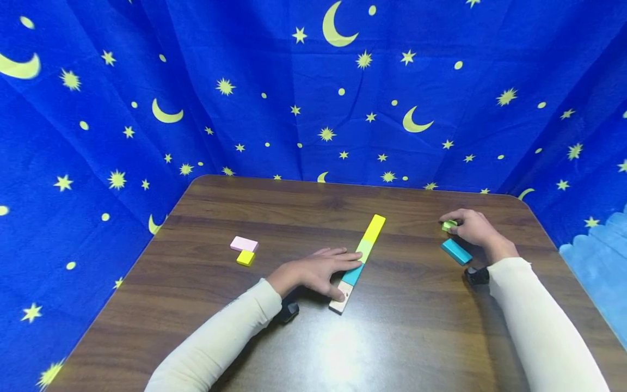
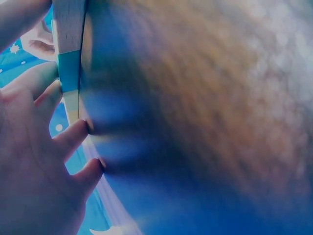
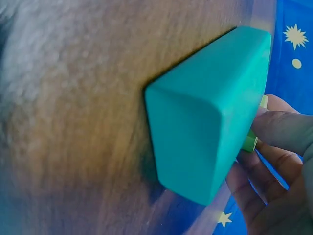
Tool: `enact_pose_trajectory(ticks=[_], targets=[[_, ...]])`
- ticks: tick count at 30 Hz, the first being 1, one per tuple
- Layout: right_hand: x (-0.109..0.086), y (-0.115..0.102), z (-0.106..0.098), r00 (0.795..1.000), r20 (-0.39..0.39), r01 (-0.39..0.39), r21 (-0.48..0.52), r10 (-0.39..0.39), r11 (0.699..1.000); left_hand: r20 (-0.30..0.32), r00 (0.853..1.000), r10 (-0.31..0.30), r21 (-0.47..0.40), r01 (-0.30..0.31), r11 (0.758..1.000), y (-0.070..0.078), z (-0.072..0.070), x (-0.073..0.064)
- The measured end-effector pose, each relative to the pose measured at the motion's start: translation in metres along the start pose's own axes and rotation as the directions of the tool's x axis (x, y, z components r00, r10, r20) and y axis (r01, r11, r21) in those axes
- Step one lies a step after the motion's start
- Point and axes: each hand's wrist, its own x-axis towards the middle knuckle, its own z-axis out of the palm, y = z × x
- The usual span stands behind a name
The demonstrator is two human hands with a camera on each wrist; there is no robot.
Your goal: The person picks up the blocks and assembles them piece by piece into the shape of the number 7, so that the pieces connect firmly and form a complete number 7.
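A straight row of blocks runs over the table: a yellow block (image 1: pixel 374 228), a light green block (image 1: pixel 364 249), a teal block (image 1: pixel 352 275) and a bare wooden block (image 1: pixel 340 298). My left hand (image 1: pixel 320 271) lies along its left side with spread fingers. Its thumb is at the wooden block and its fingertips are by the teal and light green ones. At the far right, my right hand (image 1: pixel 474 226) pinches a small green block (image 1: pixel 448 225) between thumb and fingers, partly hidden by them. Just nearer than that hand lies a second teal block (image 3: pixel 195 117), large in the right wrist view.
Left of the row, a pink block (image 1: pixel 244 244) and a small yellow block (image 1: pixel 246 258) lie close together on the brown wooden table (image 1: pixel 416 326). A blue curtain (image 1: pixel 274 65) with moons and stars surrounds the table's back and sides.
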Motion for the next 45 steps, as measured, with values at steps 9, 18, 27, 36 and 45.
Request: enact_pose_trajectory(ticks=[9, 18, 27, 36, 45], targets=[[0.000, 0.001, 0.000, 1.000, -0.003, -0.018, 0.009, 0.018, 1.000, -0.003, 1.000, 0.008, 0.012, -0.008, 1.000, -0.001, 0.001, 0.001], [0.005, -0.004, -0.002, 0.999, 0.013, -0.035, 0.031, 0.034, 0.999, 0.002, 1.000, 0.001, 0.023, -0.001, 1.000, 0.001, 0.000, 0.001], [0.031, -0.029, 0.005, 0.999, 0.031, -0.029, 0.080, 0.027, 0.996, -0.007, 1.000, -0.013, 0.022, 0.013, 1.000, 0.001, -0.001, -0.001], [0.059, -0.060, 0.022, 0.999, 0.035, 0.003, 0.087, -0.006, 0.996, -0.011, 1.000, 0.000, 0.026, 0.000, 1.000, 0.001, 0.001, 0.004], [0.075, -0.086, 0.040, 0.998, 0.020, 0.058, 0.120, -0.061, 0.991, -0.009, 1.000, -0.012, 0.009, 0.012, 1.000, 0.000, 0.001, -0.001]])
